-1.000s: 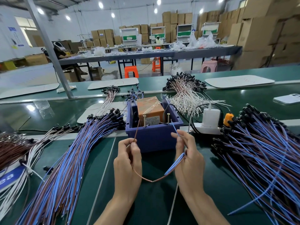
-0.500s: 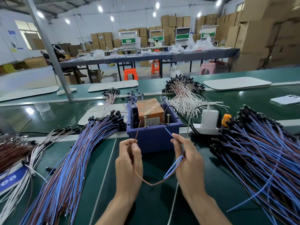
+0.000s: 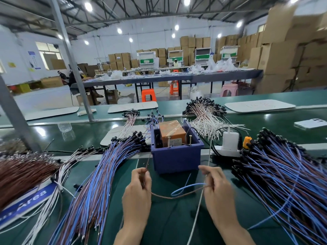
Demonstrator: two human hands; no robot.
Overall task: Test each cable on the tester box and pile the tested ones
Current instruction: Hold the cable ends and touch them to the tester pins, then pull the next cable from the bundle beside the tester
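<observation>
The tester box [image 3: 177, 156] is a blue plastic bin holding an orange block, with two upright metal pins at its near rim. My left hand [image 3: 137, 195] pinches the brown wire of one cable [image 3: 169, 196], its tip pointing up just below the box's left corner. My right hand [image 3: 217, 190] grips the cable's other end, where the blue wire loops out to the left. The cable sags between both hands in front of the box, clear of the pins. A fanned pile of blue-brown cables [image 3: 99, 177] lies on the left and another pile [image 3: 283, 175] on the right.
A white power strip [image 3: 228, 149] with a charger sits right of the box, its white cord running down past my right hand. Brown and white cable bundles [image 3: 23, 172] lie far left, white-brown ones [image 3: 205, 114] behind the box. A phone [image 3: 309, 123] lies far right.
Both hands have drawn back toward me and lowered; the wire tips have come away from the pins. The blue wire now loops sideways. The camera has tilted up.
</observation>
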